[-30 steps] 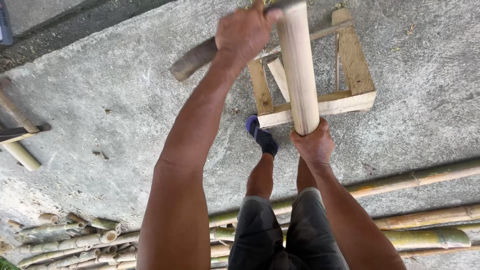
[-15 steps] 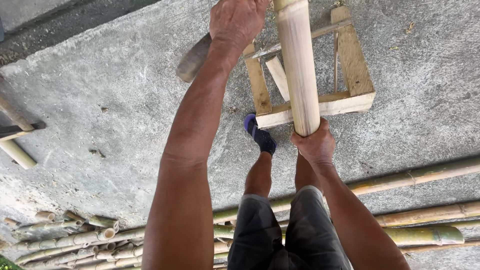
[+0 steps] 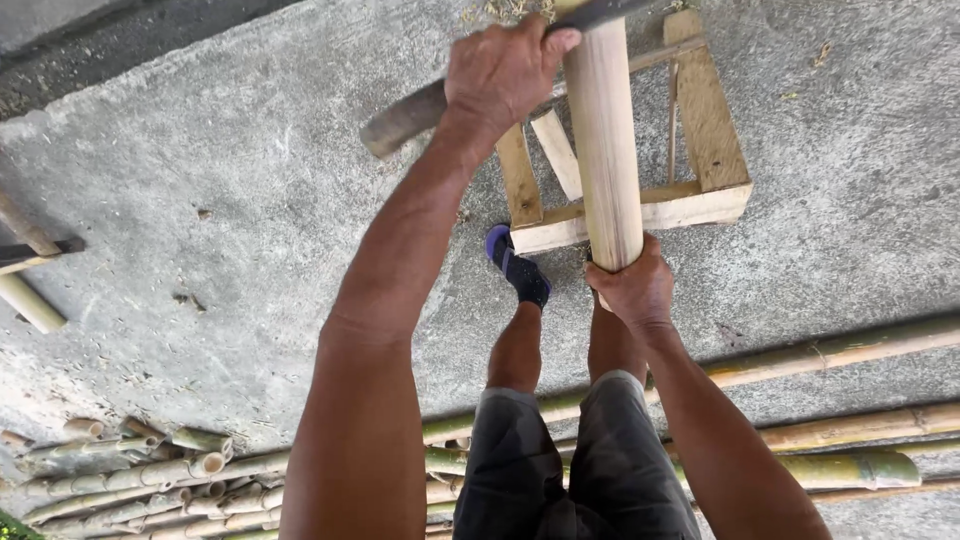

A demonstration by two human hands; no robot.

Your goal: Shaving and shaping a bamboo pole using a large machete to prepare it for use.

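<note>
A pale bamboo pole (image 3: 610, 140) stands upright on a small wooden stand (image 3: 700, 205) on the concrete floor. My right hand (image 3: 630, 285) grips the pole low down, near the stand. My left hand (image 3: 505, 70) is closed around the dark wooden handle (image 3: 400, 118) of a cutting tool. Its dark blade (image 3: 600, 12) lies across the pole's top end at the upper edge of the view. My foot in a blue shoe (image 3: 515, 265) rests next to the stand's near corner.
Long bamboo poles (image 3: 830, 350) lie across the floor behind my legs. A heap of short cut bamboo pieces (image 3: 150, 470) sits at the lower left. Another bamboo piece and a dark bar (image 3: 30, 300) lie at the left edge.
My left hand with the tool has shifted slightly to the right, with the blade still at the pole's top. My right hand keeps its grip on the upright pole.
</note>
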